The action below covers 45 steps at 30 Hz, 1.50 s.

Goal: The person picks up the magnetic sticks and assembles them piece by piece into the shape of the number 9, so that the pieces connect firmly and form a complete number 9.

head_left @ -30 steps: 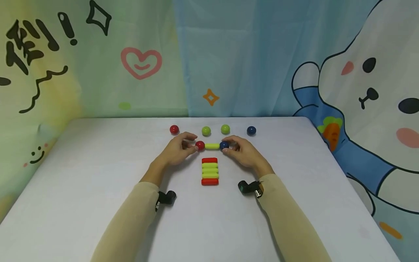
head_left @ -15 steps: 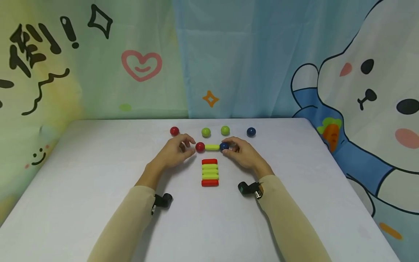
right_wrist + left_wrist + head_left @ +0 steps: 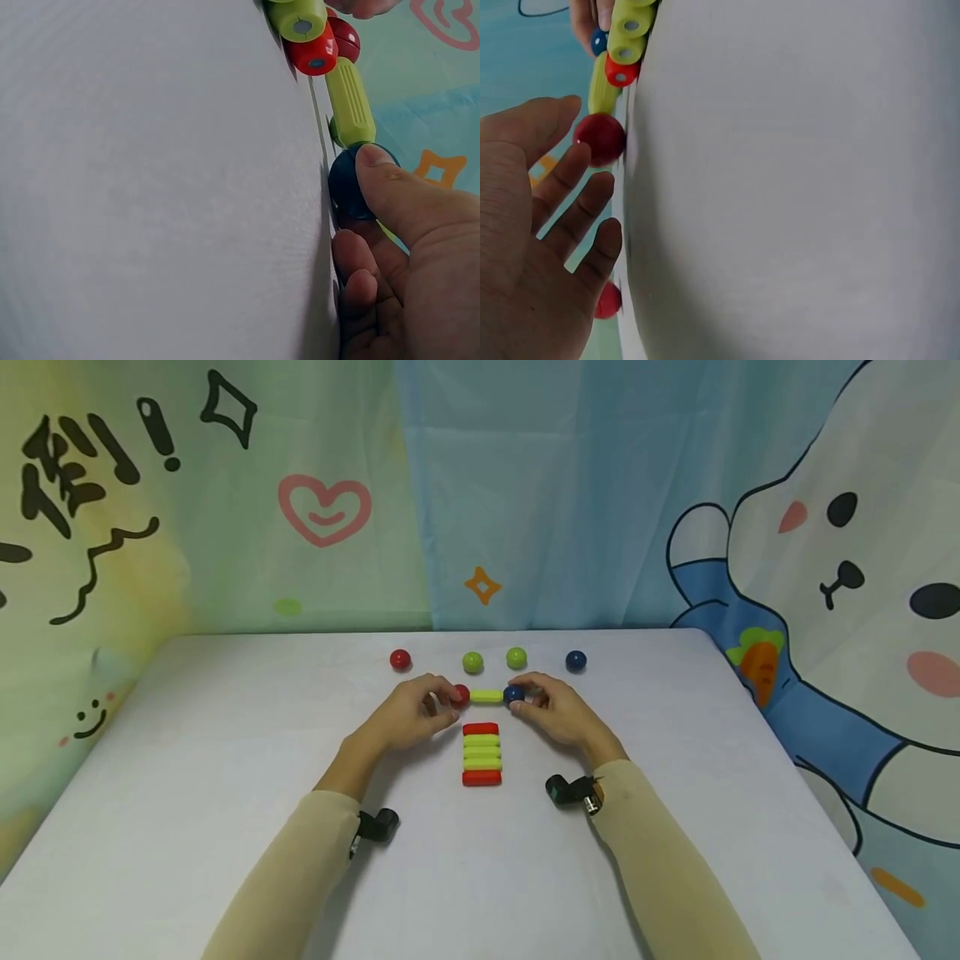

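A yellow-green magnetic rod [image 3: 487,697] joins a red ball [image 3: 600,139] at its left end to a dark blue ball [image 3: 351,182] at its right. My right hand [image 3: 555,706] pinches the blue ball between thumb and fingers. Around the red ball, my left hand [image 3: 415,710] has its thumb and fingers spread. In the left wrist view, a fingertip overlaps the ball's edge, and the thumb tip stands a little apart from it. Just nearer than this piece, several red and yellow-green rods [image 3: 482,754] lie side by side.
Along the back of the white table [image 3: 225,777] sit another red ball [image 3: 401,660], two green balls [image 3: 472,662] and another dark blue ball [image 3: 576,661]. A printed curtain [image 3: 555,510] hangs behind the table.
My left hand drew back from the red ball, then came in again with its fingers over it. The right hand stays on the blue ball.
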Tool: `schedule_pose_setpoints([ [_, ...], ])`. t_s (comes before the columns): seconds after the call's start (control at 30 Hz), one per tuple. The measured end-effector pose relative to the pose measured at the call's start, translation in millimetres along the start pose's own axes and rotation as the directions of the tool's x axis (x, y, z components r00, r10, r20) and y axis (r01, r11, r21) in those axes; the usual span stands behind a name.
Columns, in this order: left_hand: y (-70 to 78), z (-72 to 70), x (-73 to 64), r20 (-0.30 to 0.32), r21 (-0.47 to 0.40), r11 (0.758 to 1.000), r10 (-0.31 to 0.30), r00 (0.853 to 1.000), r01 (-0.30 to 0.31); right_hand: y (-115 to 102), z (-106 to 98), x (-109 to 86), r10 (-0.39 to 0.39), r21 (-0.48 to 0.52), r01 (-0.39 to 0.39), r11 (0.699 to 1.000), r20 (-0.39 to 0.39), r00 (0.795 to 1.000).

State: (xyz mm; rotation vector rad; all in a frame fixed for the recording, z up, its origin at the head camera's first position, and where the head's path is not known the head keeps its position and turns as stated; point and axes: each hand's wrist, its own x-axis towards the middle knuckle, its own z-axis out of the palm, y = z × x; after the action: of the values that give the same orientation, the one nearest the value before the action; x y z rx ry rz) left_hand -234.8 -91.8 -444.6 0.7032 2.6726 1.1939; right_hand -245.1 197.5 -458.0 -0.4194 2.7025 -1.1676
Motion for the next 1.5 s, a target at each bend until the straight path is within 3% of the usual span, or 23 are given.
schedule_pose_setpoints([
  [0.23,5.1,0.9,-0.6,0.021,0.005,1.0,0.021,1.0,-0.021,-2.1,2.4,3.8,-0.01,-0.005,0.01,1.0,0.007,1.0],
  [0.6,20.8,3.9,5.7,0.113,0.044,0.996,0.072,0.991,-0.077,-2.4,1.1,2.4,0.063,0.006,-0.063,0.998,0.004,0.998],
  [0.97,30.0,7.1,7.1,0.166,0.108,0.994,0.011,0.986,-0.029,-2.9,0.9,0.7,0.044,0.014,-0.044,0.999,0.001,0.999],
  [1.3,28.5,9.8,6.1,0.164,0.096,0.994,0.033,0.986,-0.049,-5.8,1.3,1.5,0.058,-0.002,-0.058,0.998,0.004,0.998],
  [1.5,28.6,14.5,5.4,0.185,0.122,0.992,-0.001,0.983,-0.022,-5.4,0.5,1.0,0.057,-0.001,-0.057,0.998,0.009,0.998],
])
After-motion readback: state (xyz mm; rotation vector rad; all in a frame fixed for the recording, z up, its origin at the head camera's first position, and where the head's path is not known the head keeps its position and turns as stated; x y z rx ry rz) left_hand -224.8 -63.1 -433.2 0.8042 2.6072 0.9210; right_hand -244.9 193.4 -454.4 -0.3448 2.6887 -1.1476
